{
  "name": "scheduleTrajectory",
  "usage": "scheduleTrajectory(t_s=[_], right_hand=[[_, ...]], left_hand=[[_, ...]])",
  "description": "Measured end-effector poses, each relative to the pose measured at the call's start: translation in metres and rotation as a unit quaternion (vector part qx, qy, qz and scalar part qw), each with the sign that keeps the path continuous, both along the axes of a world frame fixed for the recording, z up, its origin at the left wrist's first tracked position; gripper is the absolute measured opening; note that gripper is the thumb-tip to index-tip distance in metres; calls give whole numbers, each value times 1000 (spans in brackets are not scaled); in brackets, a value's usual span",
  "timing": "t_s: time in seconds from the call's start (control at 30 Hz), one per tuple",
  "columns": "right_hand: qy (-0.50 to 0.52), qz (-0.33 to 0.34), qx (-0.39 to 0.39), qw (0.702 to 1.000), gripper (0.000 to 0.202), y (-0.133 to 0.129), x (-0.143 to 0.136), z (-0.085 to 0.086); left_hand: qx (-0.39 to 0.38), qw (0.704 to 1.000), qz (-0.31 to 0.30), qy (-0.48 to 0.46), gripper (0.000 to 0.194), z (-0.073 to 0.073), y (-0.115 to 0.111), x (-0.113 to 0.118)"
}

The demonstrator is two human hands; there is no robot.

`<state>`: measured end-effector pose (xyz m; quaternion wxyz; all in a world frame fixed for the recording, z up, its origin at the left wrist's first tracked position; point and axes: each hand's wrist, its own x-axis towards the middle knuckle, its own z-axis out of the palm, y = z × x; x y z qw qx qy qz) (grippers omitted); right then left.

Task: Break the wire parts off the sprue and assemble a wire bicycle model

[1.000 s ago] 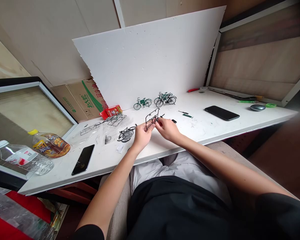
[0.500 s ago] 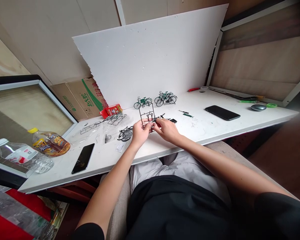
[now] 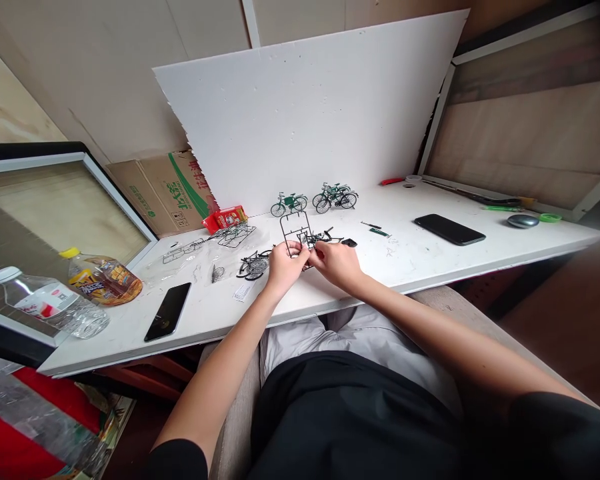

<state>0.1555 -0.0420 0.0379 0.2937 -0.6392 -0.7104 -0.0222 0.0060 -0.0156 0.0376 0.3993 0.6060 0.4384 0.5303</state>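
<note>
- Left of the frame [image 3: 298, 233], black wheels [image 3: 254, 265] are lying on the table [image 3: 405, 263].
- At its left edge, the left hand [image 3: 285, 268] is clamping it, thumb against fingers; the step in hand seems to be working its small parts [image 3: 305, 238], and any next move is probably calling for steadiness.
- Between the hands, above the table, the frame is tilting, looking black, thin-barred and open.
- At its right, the right hand [image 3: 338, 261] is curling its fingers; whether they are pinching anything, I cannot tell.

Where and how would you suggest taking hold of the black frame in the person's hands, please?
I would probably pinch the black frame by its top bar, coming from above: that thin bar rises clear of the left hand and right hand, which crowd its lower end.
</note>
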Motion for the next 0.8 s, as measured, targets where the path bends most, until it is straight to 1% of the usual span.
scheduleTrajectory(t_s=[0.13, 0.2, 0.27, 0.33, 0.4, 0.53, 0.6, 0.67, 0.73, 0.8], right_hand=[[-3, -2, -67, 998, 45, -2, 0, 11], [19, 13, -96, 995, 43, 0, 3, 15], [58, 51, -134, 988, 41, 4, 10, 18], [87, 90, -159, 979, 41, 10, 18, 18], [117, 109, -155, 975, 38, 15, 25, 18], [183, 151, -180, 954, 34, 19, 31, 19], [181, 163, -161, 956, 32, 17, 29, 20], [139, 168, -117, 969, 31, 12, 25, 21], [78, 118, -76, 987, 37, 6, 20, 21], [28, 70, -52, 996, 41, 0, 15, 21]], left_hand=[[48, 998, 14, 38, 17, 2, -5, 0], [52, 998, -7, 46, 17, 3, -6, -1], [52, 996, -46, 58, 17, 4, -7, -2], [71, 991, -77, 84, 19, 4, -8, -4], [102, 985, -85, 105, 20, 4, -8, -5], [153, 976, -76, 132, 19, 0, -5, -7], [155, 977, -72, 131, 20, -3, -1, -7], [135, 984, -61, 95, 23, -8, 4, -7], [85, 994, -60, 44, 31, -13, 9, -7], [30, 997, -65, 15, 38, -15, 12, -6]])
